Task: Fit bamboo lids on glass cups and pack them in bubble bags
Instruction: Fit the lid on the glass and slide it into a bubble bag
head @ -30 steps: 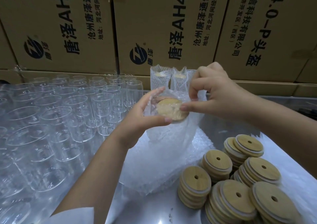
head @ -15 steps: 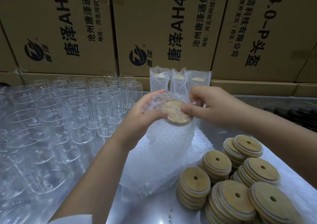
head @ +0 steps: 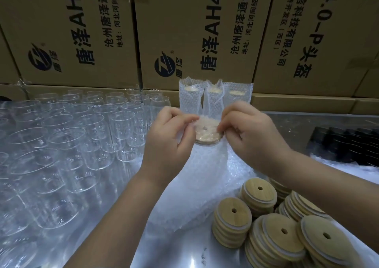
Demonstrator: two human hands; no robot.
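We pinch the bubble bag (head: 207,165) with left hand (head: 170,138) and right hand (head: 253,133), the lidded cup (head: 207,134) upright between them.

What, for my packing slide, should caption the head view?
Left hand and right hand pinch a bubble bag around a lidded cup.

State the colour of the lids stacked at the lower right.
Light tan bamboo lids with white rims; seen best in the head view.

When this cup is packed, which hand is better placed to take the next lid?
Probably the right hand: the lid stacks lie near its forearm. The left hand is beside the empty glasses. Both pinch the bubble bag.
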